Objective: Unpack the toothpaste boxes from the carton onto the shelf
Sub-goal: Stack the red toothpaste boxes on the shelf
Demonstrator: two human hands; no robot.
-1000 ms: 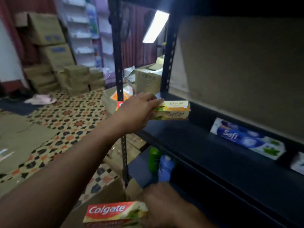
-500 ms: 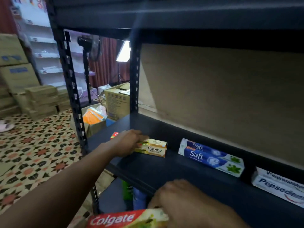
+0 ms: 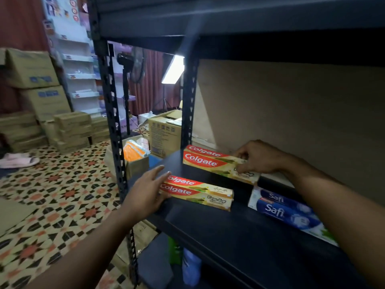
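Two red and cream Colgate toothpaste boxes lie on the dark metal shelf (image 3: 218, 236). The nearer Colgate box (image 3: 200, 193) rests toward the shelf's left front, and my left hand (image 3: 148, 190) grips its red left end. The farther Colgate box (image 3: 210, 161) lies at the back left of the shelf, with my right hand (image 3: 256, 157) pinching its cream right end. The source carton is out of view.
A blue and white Safi box (image 3: 285, 211) lies on the shelf to the right, under my right forearm. Perforated shelf posts (image 3: 113, 126) stand at the left. Bottles (image 3: 190, 268) sit on the lower shelf. Open cartons (image 3: 164, 132) and stacked boxes (image 3: 70, 128) stand on the patterned floor.
My right hand has come up from below and set its Colgate box at the back of the shelf. My left hand's box now rests near the shelf's front left.
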